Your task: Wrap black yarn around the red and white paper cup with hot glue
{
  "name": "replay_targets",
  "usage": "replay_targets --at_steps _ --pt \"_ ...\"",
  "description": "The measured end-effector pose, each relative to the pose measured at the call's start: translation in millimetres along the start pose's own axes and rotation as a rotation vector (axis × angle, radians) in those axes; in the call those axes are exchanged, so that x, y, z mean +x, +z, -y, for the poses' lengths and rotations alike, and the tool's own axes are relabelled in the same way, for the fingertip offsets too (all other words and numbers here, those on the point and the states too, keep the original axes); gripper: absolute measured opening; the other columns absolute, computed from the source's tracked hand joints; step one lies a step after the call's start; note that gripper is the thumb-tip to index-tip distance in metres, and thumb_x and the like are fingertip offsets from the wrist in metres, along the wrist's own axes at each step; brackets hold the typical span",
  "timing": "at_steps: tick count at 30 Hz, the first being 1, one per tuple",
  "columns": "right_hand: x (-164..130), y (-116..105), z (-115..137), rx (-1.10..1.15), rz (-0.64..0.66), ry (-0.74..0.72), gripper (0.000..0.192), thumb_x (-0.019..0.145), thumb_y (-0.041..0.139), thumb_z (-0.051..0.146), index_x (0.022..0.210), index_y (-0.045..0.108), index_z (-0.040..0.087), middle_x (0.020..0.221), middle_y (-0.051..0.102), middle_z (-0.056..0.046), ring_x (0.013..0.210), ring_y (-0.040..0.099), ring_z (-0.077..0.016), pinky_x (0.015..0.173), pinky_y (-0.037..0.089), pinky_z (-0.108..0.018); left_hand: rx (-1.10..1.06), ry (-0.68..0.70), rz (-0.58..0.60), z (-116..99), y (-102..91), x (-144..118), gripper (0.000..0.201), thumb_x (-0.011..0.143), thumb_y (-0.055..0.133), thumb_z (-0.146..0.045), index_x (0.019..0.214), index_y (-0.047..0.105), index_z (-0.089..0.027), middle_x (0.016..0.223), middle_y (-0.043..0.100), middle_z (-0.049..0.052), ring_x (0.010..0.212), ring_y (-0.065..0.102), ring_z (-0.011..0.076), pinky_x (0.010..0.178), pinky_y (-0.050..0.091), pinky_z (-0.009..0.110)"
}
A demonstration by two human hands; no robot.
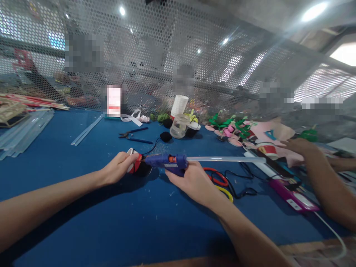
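My left hand (119, 167) is closed around a small red and white paper cup (136, 165) tipped on its side. Something black (144, 170) covers the cup's near right part. In my right hand (196, 181) is a blue hot glue gun (161, 161), its nozzle at the cup; whether it touches cannot be made out. A long clear glue stick (225, 159) sticks out of the gun's back. Just beyond the cup, a black oval piece (166, 137) with a black cord lies on the blue table (91, 222).
Pliers (136, 135), a clear plastic cup (179, 127) and stacked paper cups (179, 104) stand or lie farther back. Glue sticks (25, 129) lie left. At right are a purple power strip (293, 196), red cord (219, 178), craft flowers (230, 128) and another person's arm (319, 174).
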State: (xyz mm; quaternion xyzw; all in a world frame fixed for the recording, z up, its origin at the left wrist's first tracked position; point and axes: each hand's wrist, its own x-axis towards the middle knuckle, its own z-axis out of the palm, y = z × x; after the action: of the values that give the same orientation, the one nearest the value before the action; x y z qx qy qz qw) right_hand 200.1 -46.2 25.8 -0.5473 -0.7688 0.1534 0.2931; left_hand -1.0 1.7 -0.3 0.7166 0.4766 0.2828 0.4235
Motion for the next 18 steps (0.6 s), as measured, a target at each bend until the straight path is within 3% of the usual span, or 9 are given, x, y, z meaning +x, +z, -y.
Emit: replay_targets --at_steps 18 --pt "5.8 -1.2 -1.8 0.047 -0.021 0.049 0.012 0.067 0.046 0.025 0.061 0.05 0.015 0.049 0.043 0.003 0.045 0.035 -0.0079 0.045 0.034 -0.02 0.187 0.192 0.046 -4.9 -1.1 -5.6 0.04 0.078 0.025 -0.039 0.044 0.028 -0.018 0.044 0.026 -0.005 0.043 0.022 0.0074 0.043 0.02 0.022"
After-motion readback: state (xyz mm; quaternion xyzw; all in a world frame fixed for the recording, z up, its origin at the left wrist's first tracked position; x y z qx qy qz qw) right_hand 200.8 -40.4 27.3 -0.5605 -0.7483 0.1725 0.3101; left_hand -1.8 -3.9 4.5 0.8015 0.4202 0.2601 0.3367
